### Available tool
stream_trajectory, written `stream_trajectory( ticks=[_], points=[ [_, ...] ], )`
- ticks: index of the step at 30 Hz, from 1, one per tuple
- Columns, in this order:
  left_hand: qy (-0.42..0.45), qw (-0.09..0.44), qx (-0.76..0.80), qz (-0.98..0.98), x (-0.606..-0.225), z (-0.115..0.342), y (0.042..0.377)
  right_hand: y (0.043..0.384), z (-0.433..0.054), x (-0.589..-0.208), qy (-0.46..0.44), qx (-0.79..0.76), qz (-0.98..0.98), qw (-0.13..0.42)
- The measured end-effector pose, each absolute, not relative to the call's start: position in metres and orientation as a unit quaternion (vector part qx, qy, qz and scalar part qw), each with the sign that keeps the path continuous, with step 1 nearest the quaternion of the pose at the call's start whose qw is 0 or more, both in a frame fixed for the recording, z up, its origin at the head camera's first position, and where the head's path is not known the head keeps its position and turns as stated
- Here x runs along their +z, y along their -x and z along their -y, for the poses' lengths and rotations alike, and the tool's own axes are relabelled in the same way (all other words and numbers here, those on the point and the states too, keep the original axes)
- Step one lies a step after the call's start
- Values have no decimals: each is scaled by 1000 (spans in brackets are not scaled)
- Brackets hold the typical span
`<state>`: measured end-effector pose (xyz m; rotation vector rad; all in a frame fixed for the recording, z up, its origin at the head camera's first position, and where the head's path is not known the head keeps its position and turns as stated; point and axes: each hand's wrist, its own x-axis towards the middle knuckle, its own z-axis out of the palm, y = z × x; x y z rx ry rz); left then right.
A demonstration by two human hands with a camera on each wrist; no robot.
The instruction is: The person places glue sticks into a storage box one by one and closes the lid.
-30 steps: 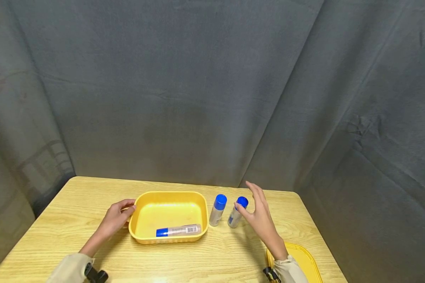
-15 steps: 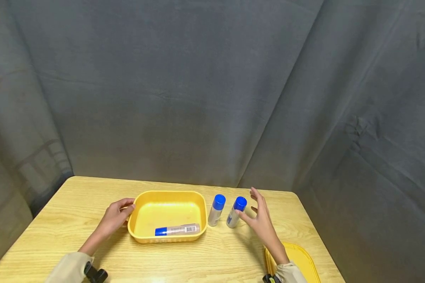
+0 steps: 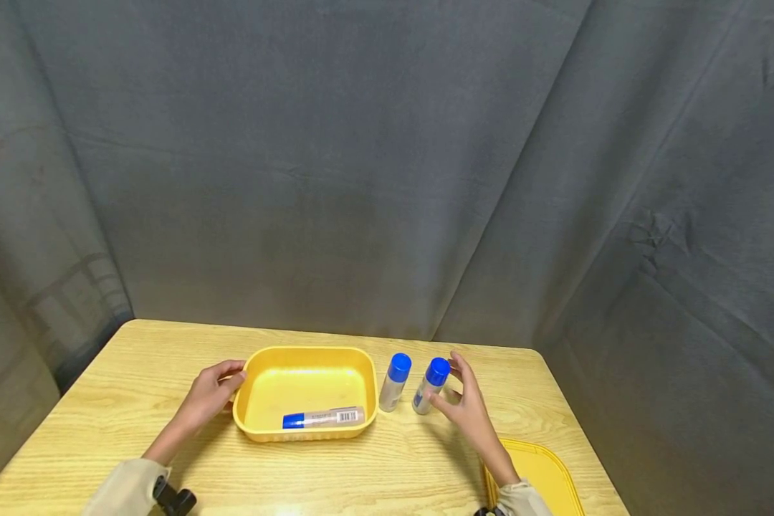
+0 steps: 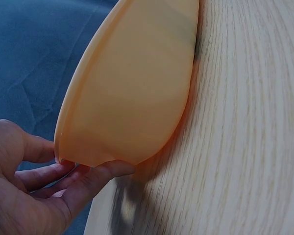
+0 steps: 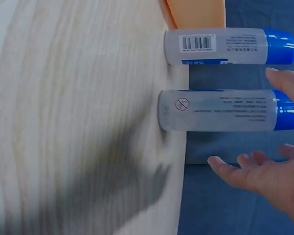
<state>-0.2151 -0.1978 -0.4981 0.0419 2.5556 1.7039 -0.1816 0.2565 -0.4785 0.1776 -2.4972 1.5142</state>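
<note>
At the left end of a yellow plastic container (image 3: pixel 306 383), my left hand (image 3: pixel 209 390) holds the rim; in the left wrist view my thumb lies on its outer wall and my fingers bend at the rim. A clear bottle with a blue cap (image 3: pixel 324 418) lies inside along the near wall. Two matching bottles stand upright on the table, a left one (image 3: pixel 396 376) and a right one (image 3: pixel 431 383). My right hand (image 3: pixel 472 419) is spread around the right bottle, thumb near its front, fingers beyond its right side; the right wrist view shows a gap between fingers and bottle (image 5: pixel 220 110).
A yellow lid (image 3: pixel 542 473) lies on the wooden table (image 3: pixel 335 476) at the near right, partly under my right forearm. Grey cloth (image 3: pixel 309 179) hangs behind the table and on both sides.
My right hand has lowered around the right bottle, its fingers moving from above the cap down beside it. The left hand, container and bottles have stayed in place.
</note>
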Motion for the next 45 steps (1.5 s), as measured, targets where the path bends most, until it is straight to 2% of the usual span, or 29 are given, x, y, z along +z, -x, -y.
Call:
stream_trajectory(
  ticks=[8,18,33,45],
  points=[
    [-13,32,556,-830,-498,198,215,182,-252,-486,-58,525,843,99],
    [-9,36,560,-828,-499,197,215,184,-249,-491,-55,551,825,114],
    [-13,31,542,-840,-498,196,218,188,-250,-499,-10,573,812,110],
    [-13,28,545,-838,-501,196,218,187,-251,-497,-17,556,820,138]
  ],
)
